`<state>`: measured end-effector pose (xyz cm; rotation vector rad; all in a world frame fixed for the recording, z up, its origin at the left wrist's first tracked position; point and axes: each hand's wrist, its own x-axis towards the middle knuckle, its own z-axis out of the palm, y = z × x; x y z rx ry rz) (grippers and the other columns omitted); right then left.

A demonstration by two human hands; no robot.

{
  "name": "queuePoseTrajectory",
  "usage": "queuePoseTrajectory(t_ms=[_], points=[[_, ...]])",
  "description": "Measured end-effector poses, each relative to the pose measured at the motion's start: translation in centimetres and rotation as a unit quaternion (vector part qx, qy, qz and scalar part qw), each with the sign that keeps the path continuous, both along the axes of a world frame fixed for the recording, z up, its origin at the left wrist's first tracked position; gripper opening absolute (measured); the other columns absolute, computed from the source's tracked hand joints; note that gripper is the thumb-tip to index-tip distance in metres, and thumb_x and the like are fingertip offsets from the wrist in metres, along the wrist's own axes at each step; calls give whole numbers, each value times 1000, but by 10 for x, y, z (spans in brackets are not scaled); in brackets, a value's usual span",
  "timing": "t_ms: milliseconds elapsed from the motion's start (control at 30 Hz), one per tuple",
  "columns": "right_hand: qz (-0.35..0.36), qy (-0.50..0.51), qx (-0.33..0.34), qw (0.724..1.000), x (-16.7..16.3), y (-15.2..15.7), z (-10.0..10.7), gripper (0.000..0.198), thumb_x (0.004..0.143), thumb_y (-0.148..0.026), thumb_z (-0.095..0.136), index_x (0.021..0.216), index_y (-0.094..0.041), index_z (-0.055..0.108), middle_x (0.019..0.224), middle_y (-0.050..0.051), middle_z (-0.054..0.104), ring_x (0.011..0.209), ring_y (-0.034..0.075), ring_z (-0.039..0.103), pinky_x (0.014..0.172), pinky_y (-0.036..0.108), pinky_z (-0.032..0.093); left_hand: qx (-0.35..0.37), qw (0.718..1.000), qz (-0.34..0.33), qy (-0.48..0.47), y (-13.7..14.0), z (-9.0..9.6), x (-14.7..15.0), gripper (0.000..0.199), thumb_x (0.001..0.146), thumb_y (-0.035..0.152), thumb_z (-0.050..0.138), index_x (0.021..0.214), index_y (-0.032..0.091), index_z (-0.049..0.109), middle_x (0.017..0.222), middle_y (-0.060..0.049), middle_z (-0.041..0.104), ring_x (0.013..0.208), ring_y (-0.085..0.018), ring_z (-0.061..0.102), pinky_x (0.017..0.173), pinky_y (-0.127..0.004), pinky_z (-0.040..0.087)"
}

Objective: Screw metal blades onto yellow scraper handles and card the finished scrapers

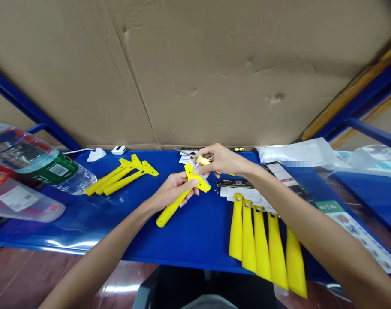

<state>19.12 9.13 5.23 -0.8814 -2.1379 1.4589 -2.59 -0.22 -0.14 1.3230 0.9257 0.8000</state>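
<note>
My left hand (172, 189) is closed around a yellow scraper (170, 211), its handle slanting down toward the table's front edge. A grey metal strip shows along the far side of the scraper's flat head. My right hand (218, 158) grips a screwdriver (203, 160) with a pale yellow handle, its thin shaft pointing left. Its lower fingers are close to the scraper head; whether they touch it I cannot tell. Small screws (217, 189) lie on the table just right of the head. Several yellow tapered handle pieces (248, 236) lie in a row under my right forearm.
Three more yellow scrapers (124, 179) lie left on the blue table (195, 244). Beyond them are a large water bottle (58, 165) and a clear plastic container (28, 199). A black-and-white box (237, 183), a phone (287, 180) and a white plastic bag (288, 150) lie right. Cardboard (195, 77) stands behind.
</note>
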Motion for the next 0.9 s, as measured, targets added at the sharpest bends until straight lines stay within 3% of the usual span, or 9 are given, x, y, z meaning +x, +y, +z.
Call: queuePoseTrajectory(t_ms=[167,300,633,767,900], points=[[-6,-16,3,1000,2,-2,6,38,73,-45,93,93,-19,73,70,-3,65,55,12,58,43,25,44,24,999,27,-22,1,-1,2,43,94,51,77,114,13,68,89,-9,78,51,-10,58,40,-20,45],[14,-24,4,1000,4,-2,8,38,72,-47,92,92,-21,73,68,-4,64,53,10,52,43,25,43,25,999,31,-18,0,0,2,45,95,49,77,120,12,72,89,-10,78,52,-10,58,40,-20,45],[-1,4,-35,999,0,-2,1,44,69,-49,95,95,-21,74,72,-3,67,55,10,52,43,24,42,25,999,10,-33,2,-2,-3,39,99,47,72,120,14,73,88,-10,78,51,-11,60,41,-21,45],[-1,11,-30,999,-1,0,-6,44,72,-52,94,95,-21,74,73,-2,69,55,10,55,43,23,46,18,999,18,-42,3,-2,-3,35,99,47,72,111,14,74,82,-9,77,48,-11,59,41,-21,45],[-32,-9,-10,999,-1,-2,1,47,75,-59,90,94,-20,74,76,2,74,56,12,60,43,23,46,26,996,46,-72,2,2,-3,32,99,44,74,109,14,73,82,-9,77,48,-10,58,41,-21,44]])
